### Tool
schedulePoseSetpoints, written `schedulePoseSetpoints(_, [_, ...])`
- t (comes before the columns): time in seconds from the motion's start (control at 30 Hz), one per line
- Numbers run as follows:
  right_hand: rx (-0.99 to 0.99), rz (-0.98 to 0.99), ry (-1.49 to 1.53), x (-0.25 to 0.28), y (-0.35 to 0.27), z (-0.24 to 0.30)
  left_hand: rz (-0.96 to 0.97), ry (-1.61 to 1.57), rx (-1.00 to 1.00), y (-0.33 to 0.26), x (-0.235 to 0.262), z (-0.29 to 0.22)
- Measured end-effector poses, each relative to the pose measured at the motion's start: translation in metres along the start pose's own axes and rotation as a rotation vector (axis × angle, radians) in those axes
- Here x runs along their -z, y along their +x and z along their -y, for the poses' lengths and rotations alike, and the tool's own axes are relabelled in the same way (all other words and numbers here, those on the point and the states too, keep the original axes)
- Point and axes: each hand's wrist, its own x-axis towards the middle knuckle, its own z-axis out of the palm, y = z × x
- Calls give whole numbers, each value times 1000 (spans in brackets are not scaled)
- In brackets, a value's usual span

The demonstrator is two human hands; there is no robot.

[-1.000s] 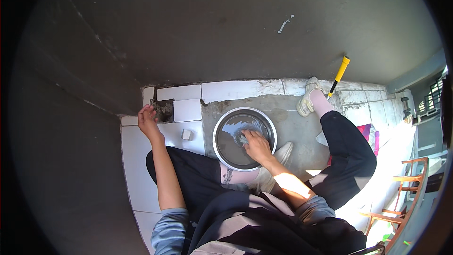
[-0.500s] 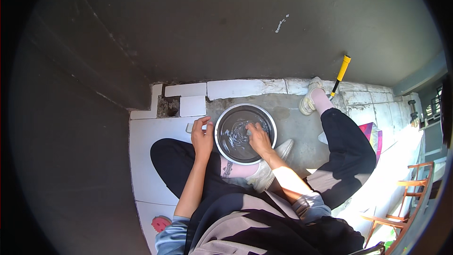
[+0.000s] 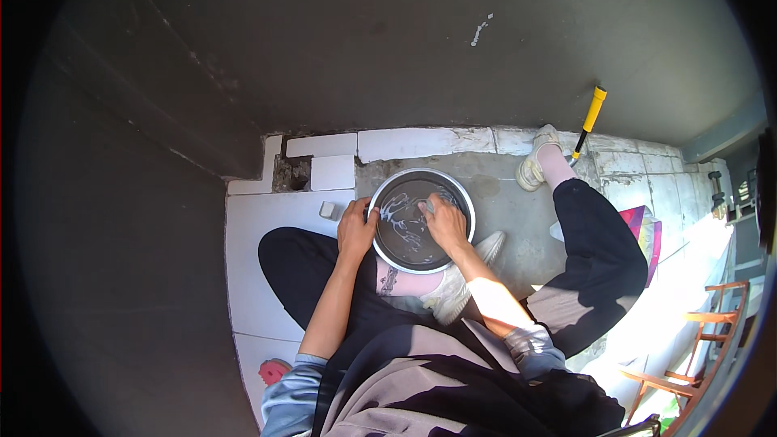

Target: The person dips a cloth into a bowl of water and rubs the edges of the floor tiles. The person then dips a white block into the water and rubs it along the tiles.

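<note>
A round metal basin (image 3: 378, 252) of murky grey water (image 3: 405, 231) stands on the floor in front of me. My left hand (image 3: 355, 229) grips the basin's left rim, thumb over the edge. Inside the basin, my right hand (image 3: 446, 224) reaches into the right half at the water. Its fingers are bent together around a small pale thing, mostly hidden, whose kind I cannot make out. Streaky ripples spread on the surface by the fingers. A small white block (image 3: 327, 210) lies on the tile just left of my left hand.
My shoe (image 3: 447, 298) is close against the basin's near side. A yellow-handled tool (image 3: 593, 111) leans on the dark wall beside my other shoe (image 3: 531, 170). A square drain hole (image 3: 293, 174) is at far left, a red sponge-like piece (image 3: 274, 371) near left, a brown rack (image 3: 706, 348) at right.
My left hand has come right and down onto the basin's rim and closed on it. The right hand has shifted slightly within the basin, and the white block shows more fully.
</note>
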Motion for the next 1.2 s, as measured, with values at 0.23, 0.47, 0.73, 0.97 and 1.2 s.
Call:
schedulePoseSetpoints(0.23, [194, -10, 85, -16, -5, -11, -1, -17, 19, 0, 2, -3])
schedulePoseSetpoints(0.47, [155, 176, 117, -10, -1, -13, 4, -22, 25, 1, -1, 2])
schedulePoseSetpoints(0.73, [24, 60, 122, 19, 0, 18, 4, -18, 32, 0, 0, 1])
schedulePoseSetpoints(0.97, [261, -71, 37, -10, -2, -15, 5, -76, 43, 1, 1, 1])
schedulePoseSetpoints(1.2, [178, 0, 91, -4, -1, -3, 16, -68, 48, 1, 2, 0])
